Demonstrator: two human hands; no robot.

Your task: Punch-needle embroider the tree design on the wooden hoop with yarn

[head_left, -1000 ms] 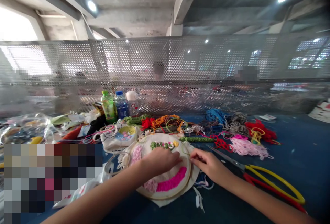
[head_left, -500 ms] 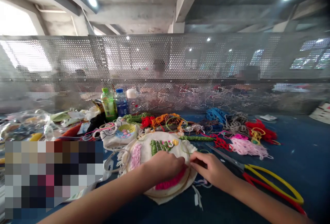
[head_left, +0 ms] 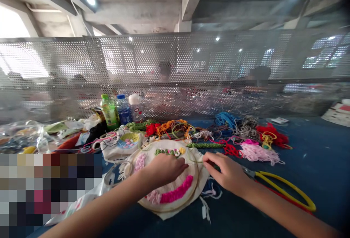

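Note:
A round embroidery hoop [head_left: 197,179] with cream fabric lies on the table, bearing raised pink, magenta, green and yellow yarn stitching. My left hand [head_left: 167,168] is closed over the middle of the fabric, just below the green stitches; whatever its fingers hold is hidden. At the hoop's right edge, my right hand [head_left: 224,168] pinches a thin strand of green yarn [head_left: 197,162] between thumb and fingertips. Partly behind my right wrist lie scissors [head_left: 287,183] with yellow and red handles.
Yarn bundles run along the back: orange [head_left: 175,126], blue [head_left: 225,120], grey [head_left: 247,125], pink [head_left: 259,152]. A second stitched piece [head_left: 115,146] lies at the left, near several bottles [head_left: 124,110]. A perforated metal screen [head_left: 191,73] stands behind the table.
My hands have moved apart: the left shifted left, baring more magenta stitching, and the right sits a little farther from it. The whole view has shifted slightly.

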